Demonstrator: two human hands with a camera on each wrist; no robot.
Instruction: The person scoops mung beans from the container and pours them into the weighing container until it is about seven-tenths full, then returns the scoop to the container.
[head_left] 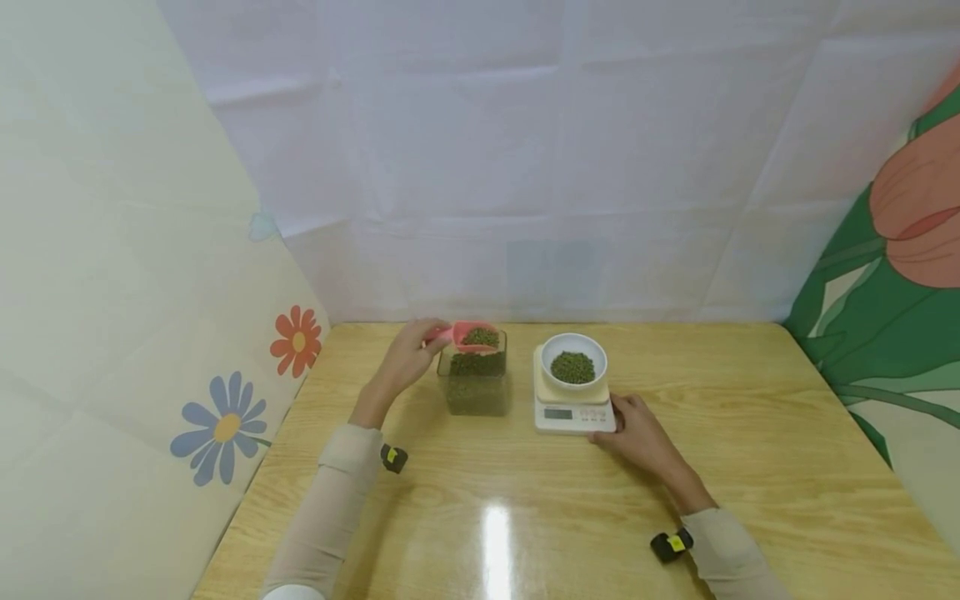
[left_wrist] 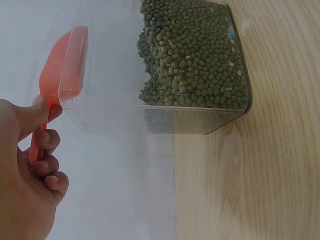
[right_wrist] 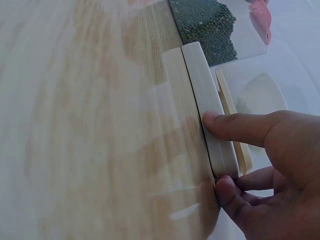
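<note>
My left hand [head_left: 408, 357] grips the handle of a pink scoop [left_wrist: 65, 65] loaded with green beans, likely mung beans. The scoop is at the top of a clear square container [head_left: 477, 396], level with its rim. Loose green beans [left_wrist: 195, 55] fill the lower part of that container. To its right is a white kitchen scale [head_left: 551, 423] bearing a white bowl [head_left: 576, 340] with a heap of green beans [head_left: 572, 367]. At the scale's front right corner, my right hand [right_wrist: 285, 160] holds on, thumb against the front face and fingers at the side. The display reading is too small to tell.
Everything stands on a wood-grain table [head_left: 750, 433] near its back edge. A white sheet [head_left: 480, 167] hangs behind it, with flower-printed cloths at both sides. A black wrist device [head_left: 671, 544] sits at each sleeve.
</note>
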